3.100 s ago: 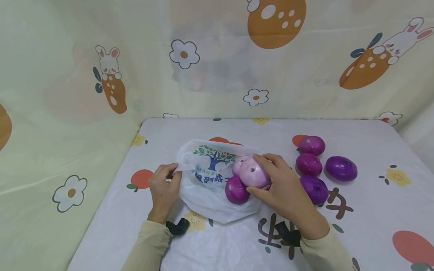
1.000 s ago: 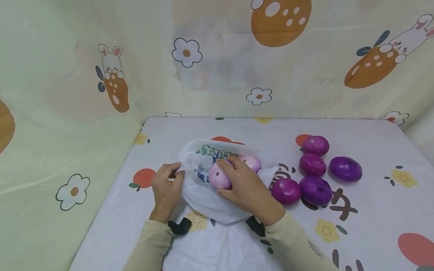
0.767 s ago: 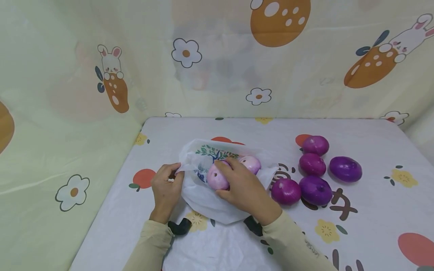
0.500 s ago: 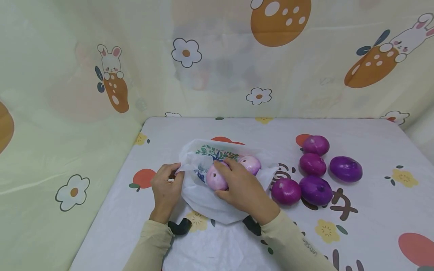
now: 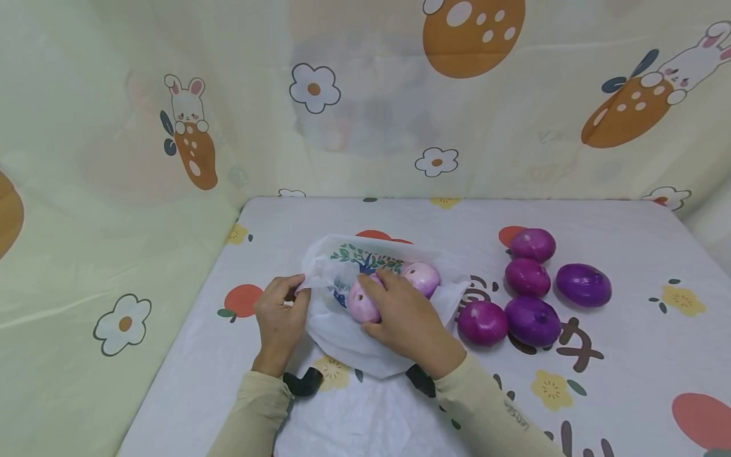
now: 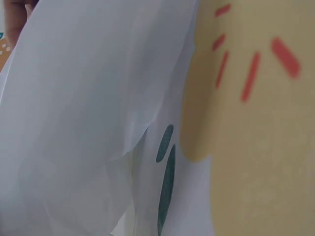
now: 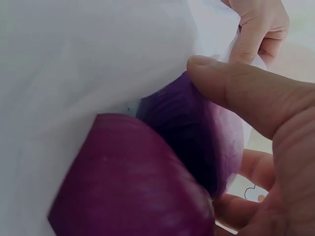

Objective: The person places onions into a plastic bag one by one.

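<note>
The table (image 5: 634, 355) bears a bag (image 5: 348, 336) and five onions (image 5: 527, 277).

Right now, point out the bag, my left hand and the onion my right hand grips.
Bag (image 5: 348, 336): head view, bare lower part.
Left hand (image 5: 280, 320): head view, back of the hand.
Gripped onion (image 5: 361, 306): head view, pale end.
</note>
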Available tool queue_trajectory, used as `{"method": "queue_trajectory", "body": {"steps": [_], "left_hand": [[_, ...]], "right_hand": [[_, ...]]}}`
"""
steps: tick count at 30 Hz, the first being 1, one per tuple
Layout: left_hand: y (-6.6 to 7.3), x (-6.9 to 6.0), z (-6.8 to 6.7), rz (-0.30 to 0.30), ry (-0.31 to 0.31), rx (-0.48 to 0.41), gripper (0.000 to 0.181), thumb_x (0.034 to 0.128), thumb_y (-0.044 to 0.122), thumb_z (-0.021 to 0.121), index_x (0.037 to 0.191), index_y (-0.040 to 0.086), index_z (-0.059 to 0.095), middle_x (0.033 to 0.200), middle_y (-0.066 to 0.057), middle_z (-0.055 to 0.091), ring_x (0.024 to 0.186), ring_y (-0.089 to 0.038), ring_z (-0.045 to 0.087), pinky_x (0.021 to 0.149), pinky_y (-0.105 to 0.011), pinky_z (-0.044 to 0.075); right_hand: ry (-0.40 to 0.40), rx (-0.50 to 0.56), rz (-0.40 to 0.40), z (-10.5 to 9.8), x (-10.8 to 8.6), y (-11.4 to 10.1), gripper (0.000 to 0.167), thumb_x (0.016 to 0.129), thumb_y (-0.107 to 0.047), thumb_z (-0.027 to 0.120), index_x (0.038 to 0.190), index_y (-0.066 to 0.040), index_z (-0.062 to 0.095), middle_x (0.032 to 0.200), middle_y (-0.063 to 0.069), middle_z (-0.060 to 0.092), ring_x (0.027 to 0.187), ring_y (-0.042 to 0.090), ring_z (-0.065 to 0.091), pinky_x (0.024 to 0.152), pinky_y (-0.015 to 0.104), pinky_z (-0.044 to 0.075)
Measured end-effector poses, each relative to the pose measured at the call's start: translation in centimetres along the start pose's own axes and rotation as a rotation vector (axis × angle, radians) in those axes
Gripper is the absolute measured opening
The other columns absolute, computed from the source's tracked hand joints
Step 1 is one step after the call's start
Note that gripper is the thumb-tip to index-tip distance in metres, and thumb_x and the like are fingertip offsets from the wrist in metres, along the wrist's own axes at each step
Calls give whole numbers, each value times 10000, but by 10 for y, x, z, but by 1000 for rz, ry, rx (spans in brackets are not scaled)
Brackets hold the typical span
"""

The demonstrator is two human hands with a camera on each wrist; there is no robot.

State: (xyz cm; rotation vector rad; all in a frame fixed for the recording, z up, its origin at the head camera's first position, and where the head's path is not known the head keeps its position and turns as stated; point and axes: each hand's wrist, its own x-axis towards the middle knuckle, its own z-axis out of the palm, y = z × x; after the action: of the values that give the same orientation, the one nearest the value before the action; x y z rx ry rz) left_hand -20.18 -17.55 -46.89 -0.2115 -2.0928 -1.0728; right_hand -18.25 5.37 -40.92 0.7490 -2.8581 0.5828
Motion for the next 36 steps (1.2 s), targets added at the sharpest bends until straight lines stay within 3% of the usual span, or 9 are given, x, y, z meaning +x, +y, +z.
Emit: {"method": "queue_trajectory", "body": {"steps": [7, 17, 24, 30, 36], "left_hand": [[2, -2, 1, -12, -8, 5, 168, 890, -19, 723, 1045, -10, 787, 918, -130, 752, 711, -209, 681, 713, -113, 524], [1, -4, 2, -8, 5, 14, 168, 884, -20, 720, 1035, -5, 790, 915, -120, 754, 704, -201, 677, 673, -206, 573], [-2, -3, 2, 9, 3, -12, 194, 870, -53, 703, 1037, -7, 791, 918, -123, 752, 710, -200, 679, 704, -113, 524], [0, -1, 1, 1, 9, -10, 195, 863, -66, 703, 1029, -17, 793, 907, -134, 753, 694, -226, 674, 712, -73, 491], [1, -1, 2, -7, 5, -18, 188, 870, -70, 694, 1022, -23, 793, 901, -145, 751, 693, -240, 673, 725, -33, 461]], "right_hand": [[-15, 15, 1, -1, -4, 0, 800, 823, -296, 884, 1511, -85, 534, 1456, 282, 548, 1325, 446, 557, 1097, 558, 475], [102, 64, -11, -16, -25, 15, 755, 832, -353, 866, 1472, -73, 580, 1453, 223, 571, 1361, 384, 535, 1088, 548, 485], [124, 74, 154, -43, -56, 42, 701, 880, -349, 816, 1485, -103, 562, 1514, 237, 507, 1359, 455, 507, 993, 676, 496], [162, 66, 195, -51, -79, 76, 662, 866, -250, 818, 1443, -32, 577, 1447, 287, 534, 1315, 494, 519, 1010, 688, 472], [84, 22, 251, -51, -96, 93, 692, 832, -241, 852, 1419, 9, 584, 1408, 319, 550, 1306, 531, 509, 1045, 707, 431]]}}
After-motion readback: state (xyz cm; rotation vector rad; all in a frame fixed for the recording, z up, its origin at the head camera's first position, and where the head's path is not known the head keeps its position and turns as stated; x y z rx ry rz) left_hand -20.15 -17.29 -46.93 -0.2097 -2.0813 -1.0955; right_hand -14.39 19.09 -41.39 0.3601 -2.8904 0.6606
